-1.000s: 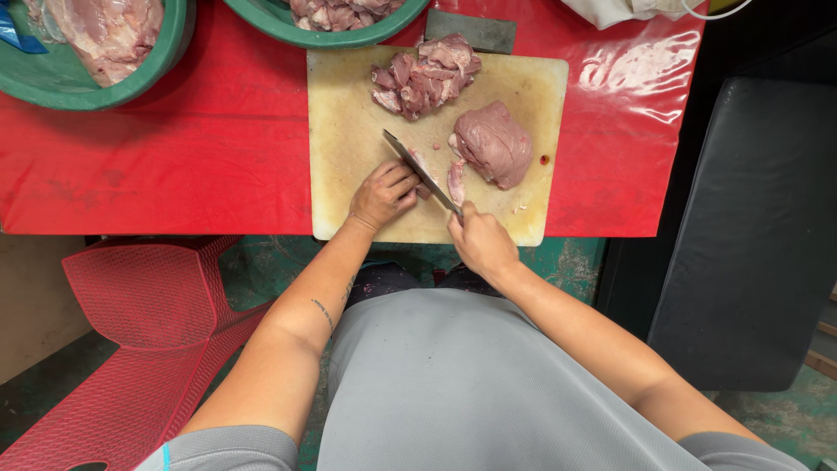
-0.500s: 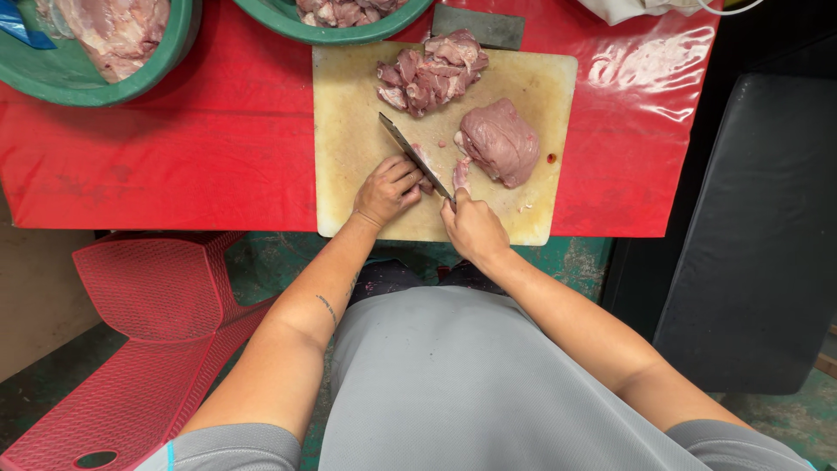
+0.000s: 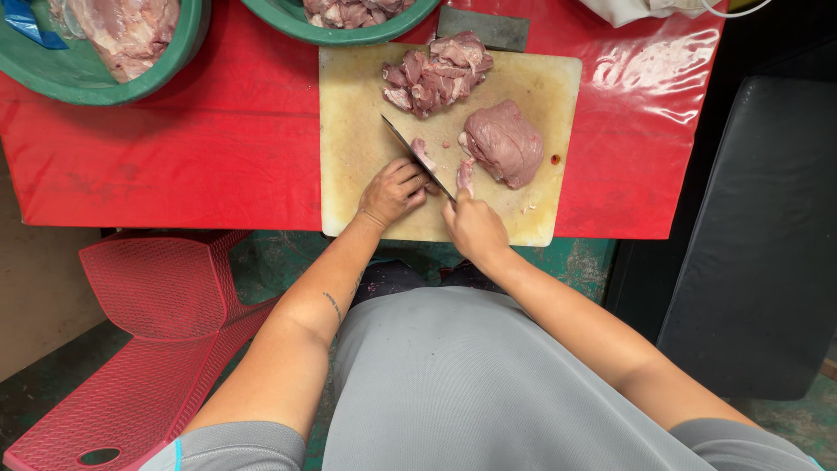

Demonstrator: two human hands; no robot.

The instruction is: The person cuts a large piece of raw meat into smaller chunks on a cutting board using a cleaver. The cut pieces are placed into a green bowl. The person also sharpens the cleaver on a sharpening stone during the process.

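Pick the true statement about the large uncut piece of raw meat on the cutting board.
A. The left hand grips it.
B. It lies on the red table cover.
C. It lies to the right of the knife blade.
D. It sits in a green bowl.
C: the large uncut piece rests on the cutting board, right of the knife blade, apart from the left hand.

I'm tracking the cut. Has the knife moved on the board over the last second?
Yes. The knife has slid toward the board's far edge, nearer the pile of cut meat, gripped by the right hand.

right hand (image 3: pixel 473 228) grips knife (image 3: pixel 417 157) | left hand (image 3: pixel 391 192) pins meat strip (image 3: pixel 421 153)
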